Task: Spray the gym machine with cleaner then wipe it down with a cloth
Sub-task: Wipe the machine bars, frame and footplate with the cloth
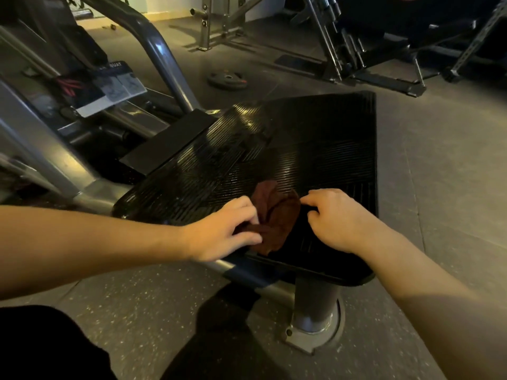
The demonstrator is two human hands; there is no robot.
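Both bare arms are reaching in from the near side, the left forearm (96,234) from the left edge and the right forearm (428,286) from the near right corner. The left hand (219,231) is lying palm down, its fingers (247,209) pinching the cloth (277,215). The right hand (337,220) is sitting just right of it, knuckles up, fingers bending downward; whether they are gripping anything is unclear.

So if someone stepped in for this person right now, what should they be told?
Left hand grips the cloth. Right hand rests at the cloth's right edge; whether it holds it is unclear.
The cloth lies bunched on the near end of the machine's black ribbed footplate. No spray bottle in view.
Done: cloth is on the plate; spraying can't be confirmed.
Left: wipe the footplate, then the frame.
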